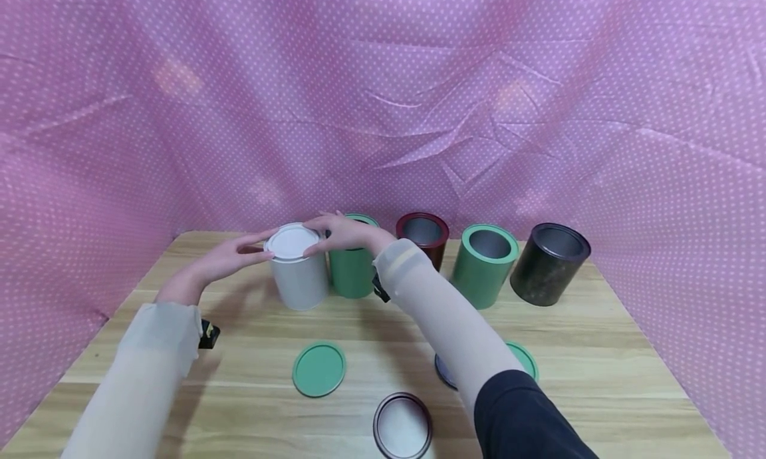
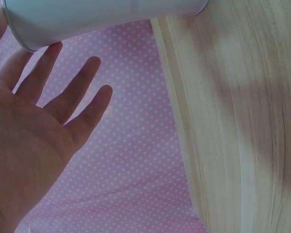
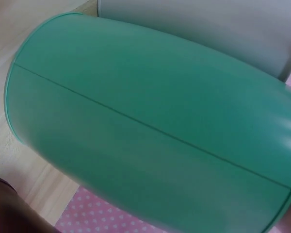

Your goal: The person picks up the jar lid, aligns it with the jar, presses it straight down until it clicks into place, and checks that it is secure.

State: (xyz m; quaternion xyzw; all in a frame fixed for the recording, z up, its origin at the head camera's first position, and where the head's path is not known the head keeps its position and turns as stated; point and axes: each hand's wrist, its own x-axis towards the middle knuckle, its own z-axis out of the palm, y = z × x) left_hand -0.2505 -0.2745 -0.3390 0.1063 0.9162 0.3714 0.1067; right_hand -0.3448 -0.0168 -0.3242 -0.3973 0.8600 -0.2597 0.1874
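Hands meet over a white tin (image 1: 297,273) near the back-left of the wooden table (image 1: 251,352), as I watch from the remote feed. The left hand (image 1: 230,258) comes in from the left with fingers straight and relaxed, fingertips at the rim of the white lid (image 1: 291,242) that sits on the tin; the left wrist view shows its open palm beside the tin's wall, gripping nothing. The right hand (image 1: 344,233) reaches across from the right, fingers laid on the lid's far edge; I cannot tell whether they curl round the rim. Just beside the white tin stands a green tin (image 1: 352,273), partly behind the right wrist, filling the right wrist view. Further right stand an open dark red tin (image 1: 423,234), an open green tin (image 1: 486,265) and an open dark brown tin (image 1: 549,263). Nearer me lie a green lid (image 1: 319,369), a dark-rimmed lid (image 1: 403,426) and another green lid (image 1: 523,358), half hidden by the right sleeve (image 1: 443,319).
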